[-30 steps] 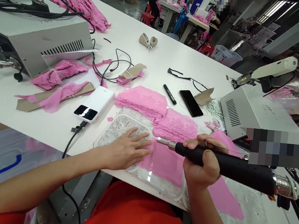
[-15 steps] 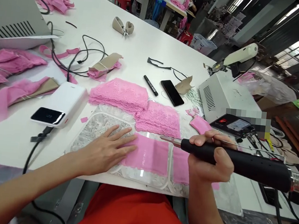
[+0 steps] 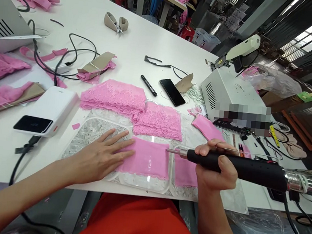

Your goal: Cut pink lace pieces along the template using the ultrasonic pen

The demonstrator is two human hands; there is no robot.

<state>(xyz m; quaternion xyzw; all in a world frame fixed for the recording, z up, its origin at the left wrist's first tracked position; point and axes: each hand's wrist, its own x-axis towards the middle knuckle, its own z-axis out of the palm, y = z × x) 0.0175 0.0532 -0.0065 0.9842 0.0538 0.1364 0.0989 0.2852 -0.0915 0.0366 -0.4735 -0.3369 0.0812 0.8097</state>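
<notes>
My left hand (image 3: pixel 101 156) lies flat with fingers spread, pressing the left edge of a pink lace piece (image 3: pixel 145 159) under a clear template plate (image 3: pixel 102 128). My right hand (image 3: pixel 217 170) is wrapped round the black handle of a hot cutting tool (image 3: pixel 239 168); its metal tip rests at the right edge of that lace piece, over a gap between two plates. A second pink piece (image 3: pixel 185 173) lies under the plate by my right hand. Two stacks of pink lace (image 3: pixel 114 96) sit just beyond.
A white power bank (image 3: pixel 46 111) with its cable sits at left. A black marker (image 3: pixel 148 85), a black phone (image 3: pixel 172 92) and a white control box (image 3: pixel 227 90) are farther back. Loose cables, pink fabric bundles and another grey box (image 3: pixel 4 25) crowd the far left.
The view swung right and down. The tool tip came down from above the lace to its right edge. My left hand stayed flat on the lace.
</notes>
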